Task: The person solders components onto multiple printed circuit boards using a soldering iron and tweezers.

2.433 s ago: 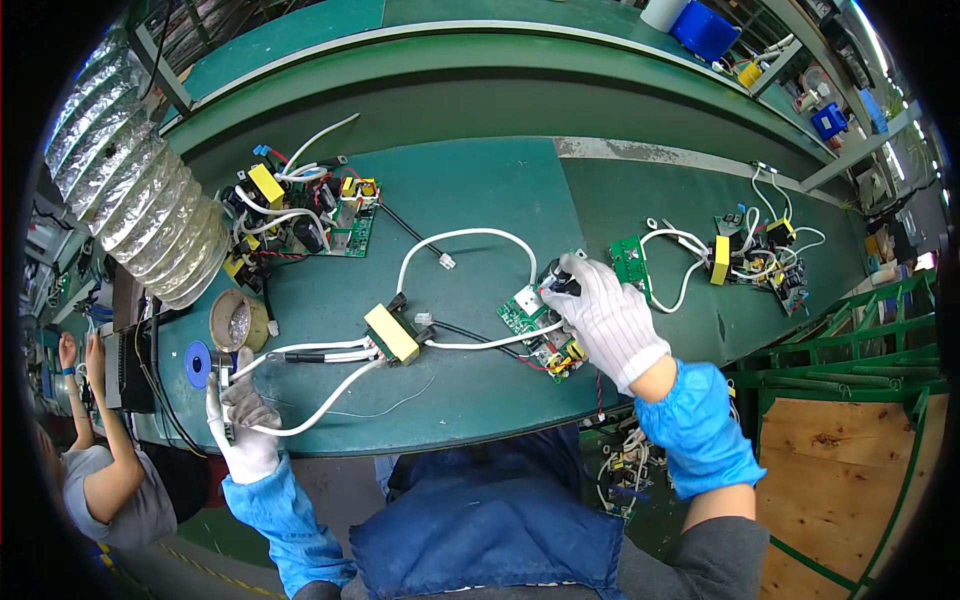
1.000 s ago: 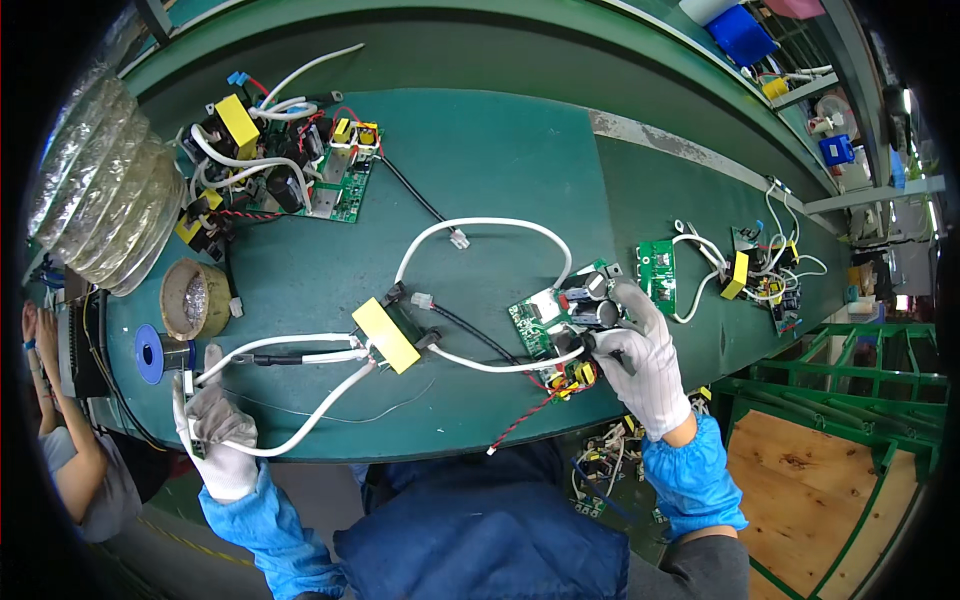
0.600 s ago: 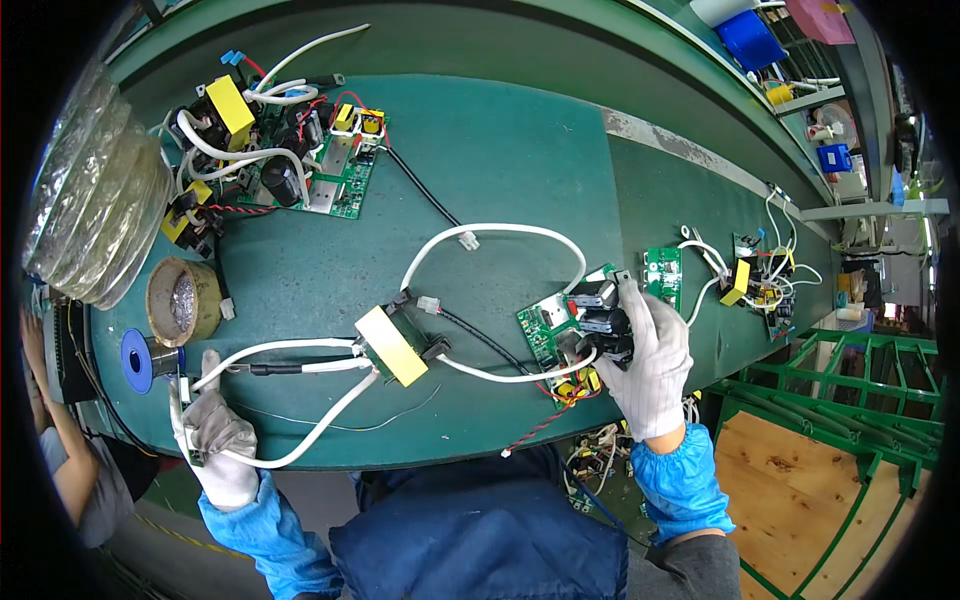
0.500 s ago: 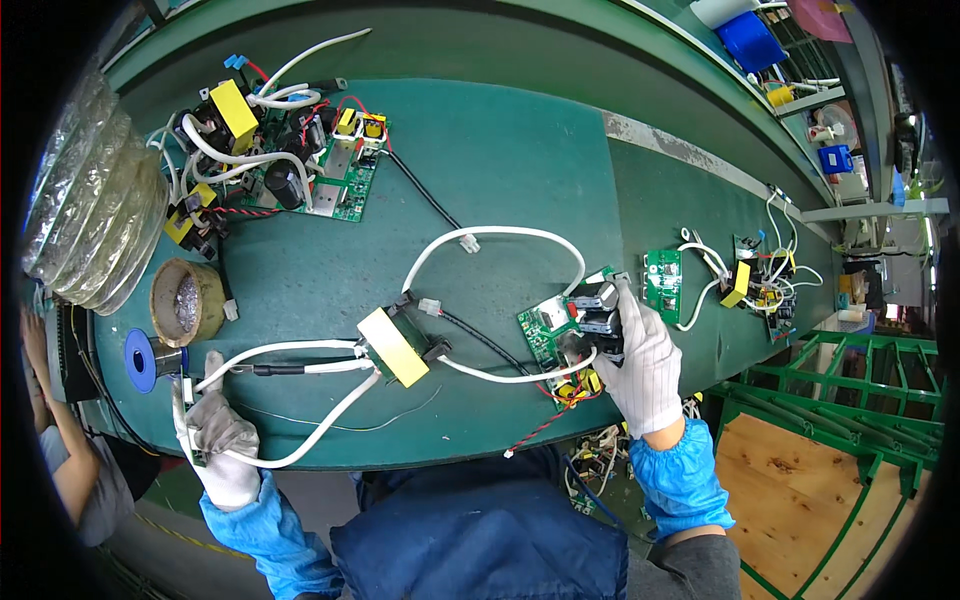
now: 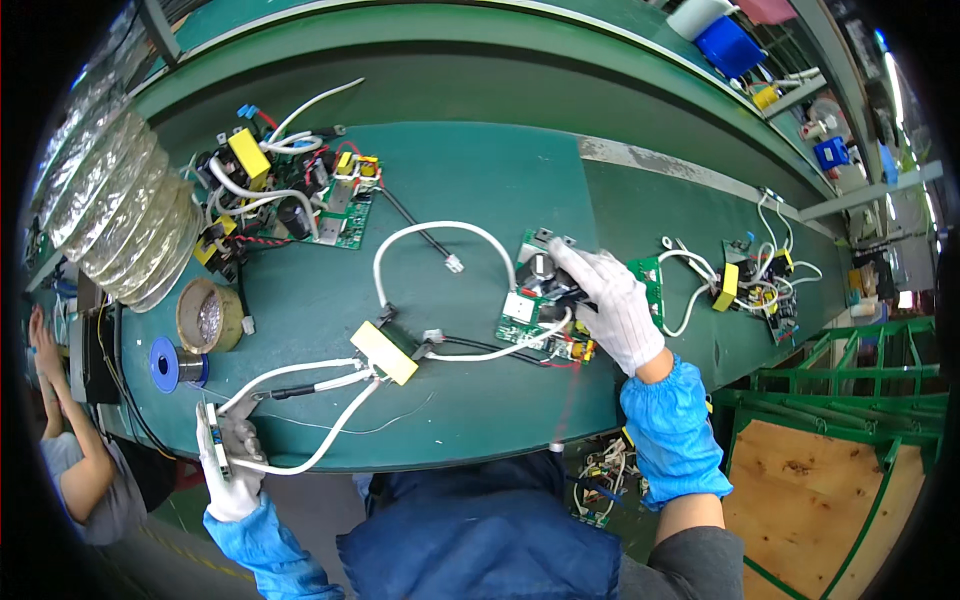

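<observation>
Both my hands are gloved, blue sleeves on. My left hand (image 5: 235, 465), at the front edge of the desk (image 5: 470, 190), grips a small circuit board (image 5: 216, 440), held on edge between the fingers. White cables (image 5: 325, 455) run from that hand to a yellow block (image 5: 384, 352) lying tilted on the desk, roughly between my hands.

My right hand (image 5: 615, 305) is closed on the black parts of a bigger circuit board (image 5: 522, 312), thumb and fingers round them (exact fingertip contact partly hidden by the glove). That board is on the right part of the desk, to the right of the yellow block. A white loop (image 5: 440, 226) arches from block to board; another white cable (image 5: 490, 355) joins them lower down. A black cable with a clear plug (image 5: 433, 336) lies alongside, and a red wire (image 5: 567, 405) hangs off the board's near side, blurred.

Left side of the desk: blue spool (image 5: 168, 364), and just behind it a round tub (image 5: 225, 325) with something shiny inside. Behind those, a foil duct (image 5: 130, 210) and a pile of wired boards (image 5: 350, 225). Right side: a green board (image 5: 653, 290) partly behind my right hand, cabled to more parts (image 5: 770, 285). Far left, a co-worker's arm (image 5: 90, 455).
</observation>
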`<state>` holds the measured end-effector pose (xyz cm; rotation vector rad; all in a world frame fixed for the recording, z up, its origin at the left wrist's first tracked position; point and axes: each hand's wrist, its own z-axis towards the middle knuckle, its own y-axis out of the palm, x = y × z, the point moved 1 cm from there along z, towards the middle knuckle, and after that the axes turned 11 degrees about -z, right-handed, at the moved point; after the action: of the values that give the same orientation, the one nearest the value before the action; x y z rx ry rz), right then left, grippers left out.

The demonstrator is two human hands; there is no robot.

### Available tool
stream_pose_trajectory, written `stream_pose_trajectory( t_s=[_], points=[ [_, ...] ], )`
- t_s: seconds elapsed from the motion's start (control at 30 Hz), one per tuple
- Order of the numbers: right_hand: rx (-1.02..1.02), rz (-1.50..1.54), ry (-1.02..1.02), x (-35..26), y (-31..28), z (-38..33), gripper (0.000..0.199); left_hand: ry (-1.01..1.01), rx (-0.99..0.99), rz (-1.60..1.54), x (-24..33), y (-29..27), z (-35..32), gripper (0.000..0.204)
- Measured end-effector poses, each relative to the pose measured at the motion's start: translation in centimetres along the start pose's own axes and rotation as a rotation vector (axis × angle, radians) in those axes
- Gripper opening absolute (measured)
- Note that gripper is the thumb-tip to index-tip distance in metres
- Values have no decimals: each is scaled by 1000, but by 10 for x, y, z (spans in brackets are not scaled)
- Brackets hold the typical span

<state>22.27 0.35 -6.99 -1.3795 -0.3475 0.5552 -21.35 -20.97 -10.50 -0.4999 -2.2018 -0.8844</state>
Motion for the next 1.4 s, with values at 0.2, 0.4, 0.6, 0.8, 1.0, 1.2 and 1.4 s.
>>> stream_pose_trajectory(
  t_s=[0.2,0.4,0.6,0.8,1.0,1.2,1.4],
  points=[
    [157,159,518,38,-42,-39,39,190,25,717,29,2,-13,46],
    [-75,-156,605,14,-36,-96,23,917,83,1191,38,52,-24,35],
    [278,-444,641,26,-5,-85,44,1147,-787,1114,-41,208,-59,43],
    [202,64,787,44,1,-85,60,1018,-926,1737,-143,279,-46,35],
    [380,545,726,66,-46,-113,58,628,-863,840,-134,280,7,18],
    [1081,1476,715,118,-42,-173,40,229,-589,334,-89,275,10,24],
    [1019,1256,767,110,-46,-178,44,257,-540,101,-95,276,1,20]
  ],
)
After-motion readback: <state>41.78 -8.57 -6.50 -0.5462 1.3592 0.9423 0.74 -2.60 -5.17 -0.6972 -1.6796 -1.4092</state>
